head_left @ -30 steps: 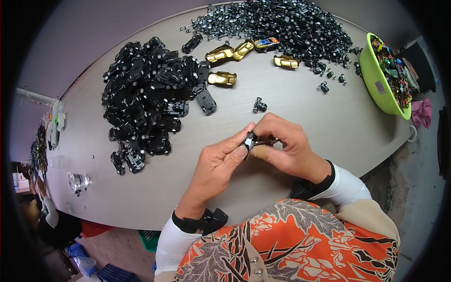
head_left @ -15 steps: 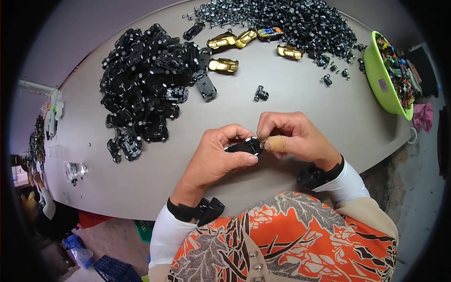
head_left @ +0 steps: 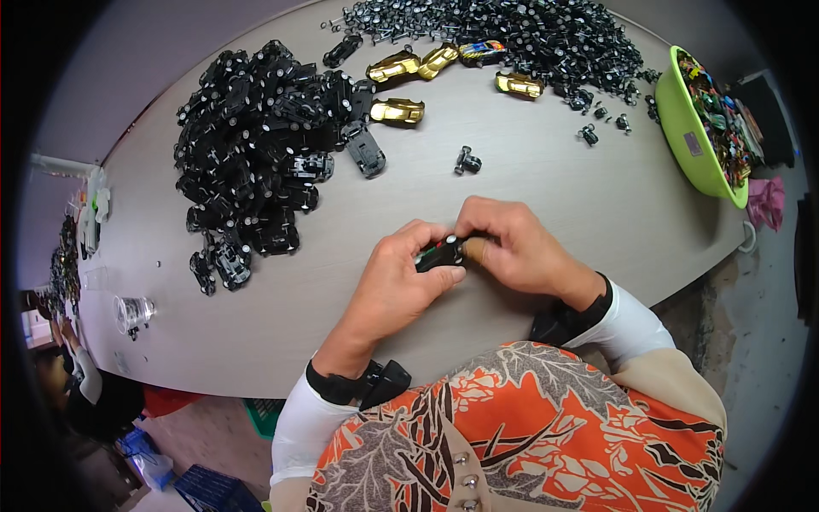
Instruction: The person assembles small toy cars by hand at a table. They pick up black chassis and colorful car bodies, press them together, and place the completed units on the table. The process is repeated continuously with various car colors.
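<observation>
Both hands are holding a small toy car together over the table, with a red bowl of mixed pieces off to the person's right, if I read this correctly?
Not quite: the bowl at the person's right is bright green, not red, as the head view shows. The rest holds: the left hand and right hand hold the small toy car together over the table.

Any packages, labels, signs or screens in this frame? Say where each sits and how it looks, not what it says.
Label: small grey rectangular sticker on the outer wall of the lime-green basin at the table's far right edge.
No packages, signs or screens can be made out.
</observation>
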{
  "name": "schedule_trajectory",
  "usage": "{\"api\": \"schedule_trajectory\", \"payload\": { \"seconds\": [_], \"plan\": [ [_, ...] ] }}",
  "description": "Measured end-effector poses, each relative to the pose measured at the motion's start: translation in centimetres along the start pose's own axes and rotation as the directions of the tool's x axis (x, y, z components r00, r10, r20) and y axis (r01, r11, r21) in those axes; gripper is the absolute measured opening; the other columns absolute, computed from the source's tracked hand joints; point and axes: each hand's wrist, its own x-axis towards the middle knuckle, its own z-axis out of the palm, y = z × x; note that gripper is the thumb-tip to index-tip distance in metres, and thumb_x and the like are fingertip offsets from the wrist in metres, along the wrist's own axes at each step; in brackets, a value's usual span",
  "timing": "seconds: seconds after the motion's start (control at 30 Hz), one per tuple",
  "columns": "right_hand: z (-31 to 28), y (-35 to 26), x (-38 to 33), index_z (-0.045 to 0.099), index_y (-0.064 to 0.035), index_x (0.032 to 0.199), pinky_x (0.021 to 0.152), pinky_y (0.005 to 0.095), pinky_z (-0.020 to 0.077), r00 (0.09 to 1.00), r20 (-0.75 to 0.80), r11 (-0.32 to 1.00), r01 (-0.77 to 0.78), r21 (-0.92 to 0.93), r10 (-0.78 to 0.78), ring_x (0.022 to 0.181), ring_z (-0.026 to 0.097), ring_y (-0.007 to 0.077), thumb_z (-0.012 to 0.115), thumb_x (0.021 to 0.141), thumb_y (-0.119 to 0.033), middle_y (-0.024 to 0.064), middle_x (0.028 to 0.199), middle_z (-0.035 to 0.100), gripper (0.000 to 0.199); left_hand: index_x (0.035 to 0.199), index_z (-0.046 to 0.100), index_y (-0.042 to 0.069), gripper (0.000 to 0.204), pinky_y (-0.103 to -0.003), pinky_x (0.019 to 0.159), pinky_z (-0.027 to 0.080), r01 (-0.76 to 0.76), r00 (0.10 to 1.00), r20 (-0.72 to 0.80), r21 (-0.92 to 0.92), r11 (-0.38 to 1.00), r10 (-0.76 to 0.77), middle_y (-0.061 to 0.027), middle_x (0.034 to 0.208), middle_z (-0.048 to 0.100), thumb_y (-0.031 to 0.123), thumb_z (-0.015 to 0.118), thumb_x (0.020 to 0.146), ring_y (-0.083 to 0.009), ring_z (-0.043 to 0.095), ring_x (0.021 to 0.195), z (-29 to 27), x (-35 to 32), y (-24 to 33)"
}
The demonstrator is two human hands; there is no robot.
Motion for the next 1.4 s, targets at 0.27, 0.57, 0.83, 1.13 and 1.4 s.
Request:
{"api": "schedule_trajectory", "payload": {
  "seconds": [0.27, 0.57, 0.83, 1.13, 1.4],
  "plan": [
    [-0.9, -1.4, 0.2, 0.055, -0.0026, 0.085, 0.048, 0.018, 0.0357, 0.941, 0.178, 0.81, -0.338, 0.48, 0.288, 0.054, 0.045, 0.0028, 0.055, 0.081, -0.002, -0.0029, 0.068, 0.051, 0.004, 0.1, 0.056, 0.002, 0.021, -0.02, 0.052, 0.044, -0.051, 0.981, -0.179, -0.603, 0.796, -0.072, -0.002, 0.084, 0.059, 0.0, 0.059, 0.08, -0.0062, 0.055, 0.065, -1.2, 0.5, 0.2],
    [-1.8, -1.7, 0.2, 0.058, -0.0035, 0.087, 0.05, 0.0184, 0.0388, 0.989, -0.016, 0.852, -0.119, 0.51, 0.148, 0.056, 0.049, 0.0031, 0.057, 0.08, -0.003, -0.0029, 0.07, 0.054, 0.007, 0.102, 0.055, 0.001, 0.024, -0.029, 0.06, 0.053, 0.108, 0.994, 0.051, -0.614, 0.782, -0.097, -0.0102, 0.083, 0.061, 0.009, 0.061, 0.08, -0.0133, 0.06, 0.067, -0.5, 0.3, 0.8],
    [-2.4, -2.1, -0.1, 0.059, -0.0028, 0.085, 0.051, 0.0183, 0.0413, 0.98, 0.12, 0.828, -0.198, 0.525, 0.158, 0.059, 0.052, 0.0032, 0.062, 0.078, -0.003, -0.002, 0.072, 0.057, 0.008, 0.095, 0.06, 0.001, 0.017, -0.017, 0.051, 0.04, 0.151, 0.984, 0.154, -0.434, 0.888, -0.092, -0.0025, 0.074, 0.061, 0.008, 0.061, 0.08, -0.0059, 0.052, 0.059, -0.5, -0.2, 0.8],
    [-0.8, -1.0, -0.5, 0.061, -0.0004, 0.086, 0.055, 0.0263, 0.0442, 0.988, 0.139, 0.972, -0.097, 0.216, 0.068, 0.062, 0.056, 0.0139, 0.062, 0.075, -0.002, 0.0063, 0.072, 0.06, 0.012, 0.088, 0.06, 0.0, 0.011, -0.019, 0.05, 0.034, 0.164, 0.98, 0.144, -0.207, 0.965, -0.135, 0.0035, 0.067, 0.053, 0.007, 0.057, 0.08, -0.0024, 0.045, 0.059, -0.3, -1.6, 0.6],
    [1.6, -1.4, -0.2, 0.059, -0.0002, 0.087, 0.058, 0.0303, 0.0445, 0.995, 0.096, 0.995, 0.025, 0.092, -0.034, 0.061, 0.056, 0.019, 0.06, 0.076, -0.002, 0.0116, 0.072, 0.06, 0.011, 0.089, 0.061, 0.0, 0.012, -0.02, 0.047, 0.034, 0.098, 0.995, -0.016, -0.088, 0.991, -0.1, 0.0021, 0.066, 0.054, 0.007, 0.058, 0.08, -0.0028, 0.043, 0.055, -0.6, -2.9, -0.6]
  ]
}}
